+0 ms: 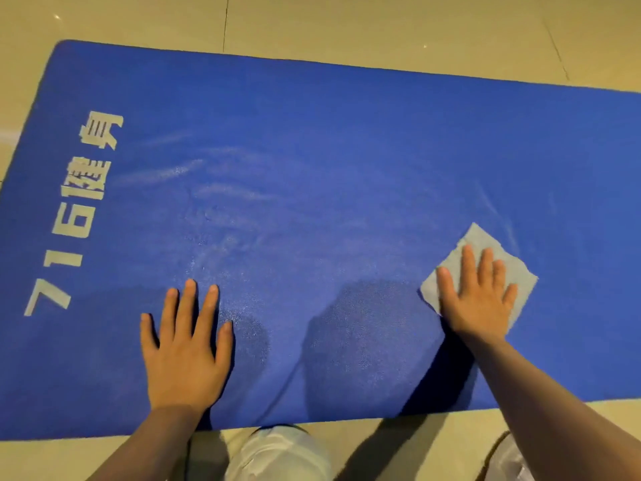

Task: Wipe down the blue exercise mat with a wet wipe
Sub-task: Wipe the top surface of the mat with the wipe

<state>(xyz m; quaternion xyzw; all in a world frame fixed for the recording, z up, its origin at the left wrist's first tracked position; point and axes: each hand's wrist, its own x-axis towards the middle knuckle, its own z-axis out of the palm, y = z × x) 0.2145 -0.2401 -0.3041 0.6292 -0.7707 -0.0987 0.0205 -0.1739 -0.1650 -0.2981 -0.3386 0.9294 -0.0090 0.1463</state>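
Hands: both lie flat and well apart on the blue exercise mat (347, 151), fingers straight and spread, pointing away from the person.
Right hand (477, 300): presses the wet wipe (485, 241) down under palm and fingers; nothing is curled round it, and the wipe's corners show beyond the fingertips and at both sides.
Left hand (185, 348): rests bare on the mat near its front edge, holding nothing, seemingly bracing the mat or the person's weight.
Mat's long axis: runs side to side across both hands, out past the left hand to a rounded end, and out of view past the right hand.
Key relation: the right hand is the nearer one to the stretch leading rightward, where I see only faint streaks; pale wet smears lie ahead of the left hand and between the two hands.
Lettering (74, 216): pale print further left than the left hand, near the mat's end.
Floor (347, 29): beige tiles beyond the mat.
Knee (281, 453): light cloth below, between the forearms.
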